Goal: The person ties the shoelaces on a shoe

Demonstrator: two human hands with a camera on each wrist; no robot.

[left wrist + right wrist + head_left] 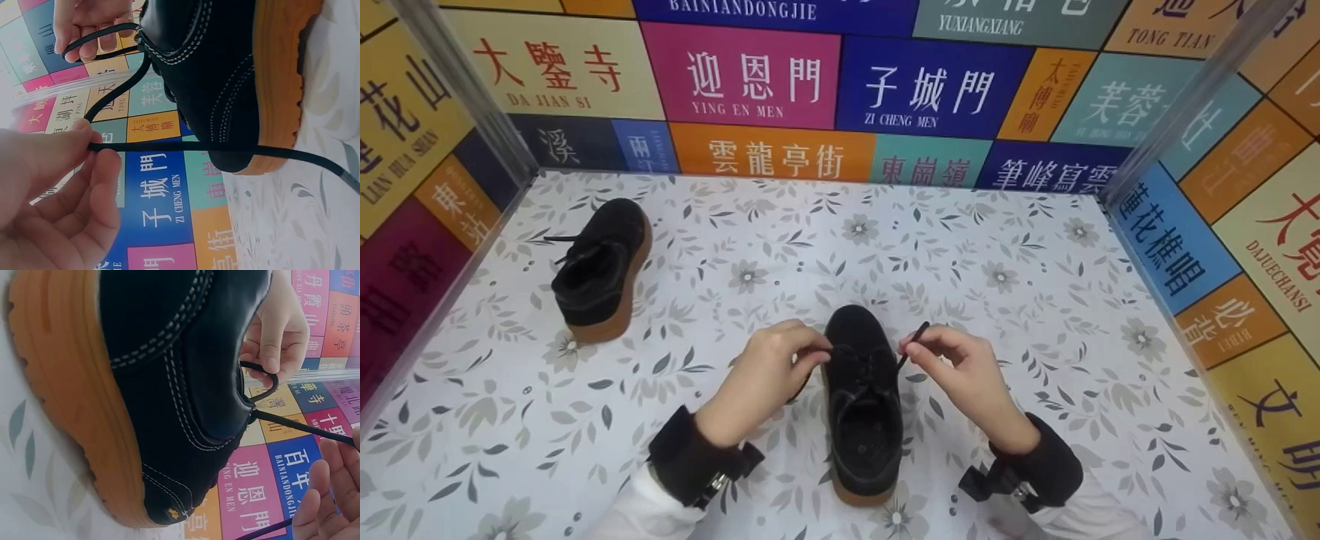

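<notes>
A black lace-up shoe [864,450] with a tan sole stands upright between my hands, toe pointing away from me. My left hand [769,379] is at its left side, and between thumb and forefinger it pinches a black shoelace [185,147]. From that pinch, one stretch of lace runs back to the knot and a free tail hangs past the toe in the left wrist view. On the shoe's right, my right hand [960,364] pinches another part of the lace, bent into a loop [101,34]. The laces cross at the tongue.
A matching black shoe [600,262], its lace ends loose, stands farther back on the left. White cloth with a grey leaf print [982,247] covers the table. Colourful panels with Chinese lettering [750,75] rise behind and at both sides, with clear posts [1177,97] at the corners.
</notes>
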